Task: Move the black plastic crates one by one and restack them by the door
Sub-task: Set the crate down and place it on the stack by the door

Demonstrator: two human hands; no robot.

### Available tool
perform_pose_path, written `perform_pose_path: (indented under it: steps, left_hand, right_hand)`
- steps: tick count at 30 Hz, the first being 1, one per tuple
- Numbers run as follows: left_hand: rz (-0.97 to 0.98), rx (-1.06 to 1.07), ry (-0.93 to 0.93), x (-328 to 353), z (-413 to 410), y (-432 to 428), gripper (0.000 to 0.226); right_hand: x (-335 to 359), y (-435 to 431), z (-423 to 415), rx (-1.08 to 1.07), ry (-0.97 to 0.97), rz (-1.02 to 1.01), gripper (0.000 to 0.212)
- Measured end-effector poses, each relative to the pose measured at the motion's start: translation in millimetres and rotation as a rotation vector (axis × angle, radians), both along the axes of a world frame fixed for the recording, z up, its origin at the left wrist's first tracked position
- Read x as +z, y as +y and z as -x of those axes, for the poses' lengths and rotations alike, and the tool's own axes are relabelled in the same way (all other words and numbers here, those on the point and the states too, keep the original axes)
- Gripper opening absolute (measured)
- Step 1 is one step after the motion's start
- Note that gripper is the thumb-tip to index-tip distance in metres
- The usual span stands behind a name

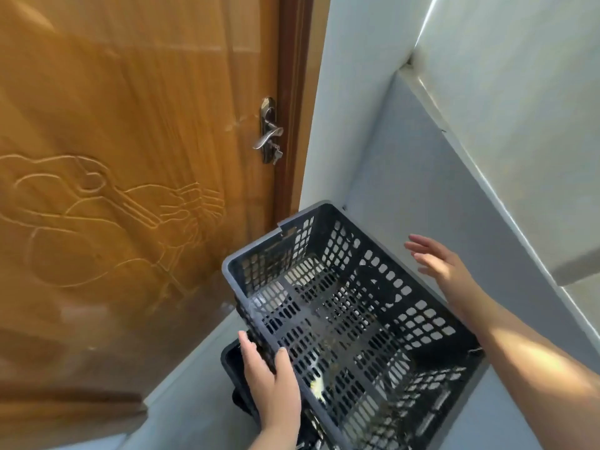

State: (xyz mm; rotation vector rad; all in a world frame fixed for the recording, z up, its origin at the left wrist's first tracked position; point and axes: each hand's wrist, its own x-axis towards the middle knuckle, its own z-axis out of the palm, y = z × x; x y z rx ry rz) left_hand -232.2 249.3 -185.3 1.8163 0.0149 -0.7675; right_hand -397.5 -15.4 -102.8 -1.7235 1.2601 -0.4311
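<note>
A black perforated plastic crate (350,313) hangs tilted just right of the wooden door (130,157). My left hand (272,381) grips its near left rim, thumb outside and fingers over the edge. Off the crate's far right side, my right hand (438,264) is open with fingers spread, touching nothing. Beneath the held crate, the corner of another black crate (232,362) shows on the floor; most of it is hidden.
The door has a metal lever handle (268,134) with keys hanging in the lock. White walls (487,141) close in on the right and form a corner behind the crate. Pale floor (194,407) runs along the door's foot.
</note>
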Motion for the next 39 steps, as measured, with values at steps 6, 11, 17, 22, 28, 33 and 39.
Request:
perform_pose_path:
  steps: [6, 11, 17, 22, 28, 33, 39]
  left_hand:
    - [-0.011, 0.083, 0.033, -35, 23, -19, 0.071]
    - [-0.013, 0.087, 0.046, -46, 30, -28, 0.071]
    - [0.086, 0.07, 0.073, -48, 28, -27, 0.073]
    - [0.147, 0.075, 0.083, -46, 28, -25, 0.078]
    - [0.185, 0.074, 0.114, -38, 9, -22, 0.08]
    - [0.29, 0.01, 0.139, -24, -28, -21, 0.069]
    - [0.41, -0.166, 0.157, -12, -82, -21, 0.065]
  right_hand:
    - [-45, -77, 2, 0.087, 0.068, -0.1, 0.047]
    - [-86, -100, 0, 0.102, 0.079, -0.322, 0.046]
    - [-105, -101, -10, 0.081, 0.094, -0.705, 0.031]
    - [-105, -99, -9, 0.109, -0.019, -0.798, 0.04]
    - [-98, -88, -3, 0.124, -0.091, -0.828, 0.051]
    - [-81, -71, 6, 0.167, -0.132, -0.82, 0.059]
    - [-50, -41, 15, 0.199, -0.194, -0.703, 0.064]
